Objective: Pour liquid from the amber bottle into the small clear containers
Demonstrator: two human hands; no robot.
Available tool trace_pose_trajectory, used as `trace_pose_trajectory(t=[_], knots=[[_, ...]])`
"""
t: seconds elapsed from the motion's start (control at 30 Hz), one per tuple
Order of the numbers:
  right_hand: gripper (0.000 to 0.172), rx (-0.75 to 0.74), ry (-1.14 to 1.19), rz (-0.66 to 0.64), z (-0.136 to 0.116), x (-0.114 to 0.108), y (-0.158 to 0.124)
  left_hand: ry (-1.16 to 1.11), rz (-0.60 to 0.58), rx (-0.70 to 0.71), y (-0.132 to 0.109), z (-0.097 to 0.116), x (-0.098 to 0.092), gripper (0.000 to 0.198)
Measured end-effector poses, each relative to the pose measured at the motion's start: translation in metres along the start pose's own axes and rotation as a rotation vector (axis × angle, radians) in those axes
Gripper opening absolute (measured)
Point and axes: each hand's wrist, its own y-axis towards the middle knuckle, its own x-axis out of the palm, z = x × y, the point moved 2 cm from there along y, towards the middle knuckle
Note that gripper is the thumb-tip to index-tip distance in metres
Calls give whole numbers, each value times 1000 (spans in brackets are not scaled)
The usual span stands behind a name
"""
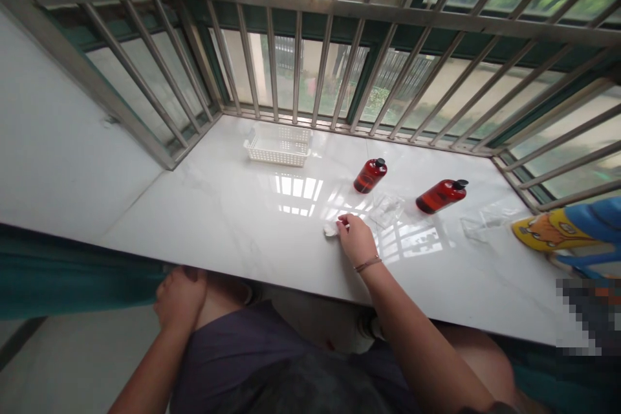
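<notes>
My right hand (356, 239) is over the middle of the white marble-look counter (218, 220), its fingers pinched on a small crumpled white tissue (330, 229). My left hand (181, 297) rests on my left knee below the counter's front edge; its fingers are partly hidden, and what it holds, if anything, does not show. Beyond my right hand stands a red bottle with a black cap (370, 176). A second red bottle (440, 196) stands further right. Between them and my hand lies a clear plastic wrapper (387, 209).
A white perforated basket (277, 149) sits near the window bars (301, 65) at the back. At the right are another clear wrapper (485, 225) and a yellow and blue container (567, 225). A wall (63, 123) bounds the left side.
</notes>
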Motion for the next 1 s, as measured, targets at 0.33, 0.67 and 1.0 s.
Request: trace_pose_trajectory(t=[0.33, 0.67, 1.0], knots=[[12, -244, -90, -124, -19, 13, -22, 10, 2, 4, 3, -4, 5, 72], [24, -60, -242, 0, 2, 3, 18, 18, -2, 9, 3, -1, 2, 73], [20, -402, -51, -218, -89, 46, -66, 28, -11, 11, 3, -2, 2, 68]])
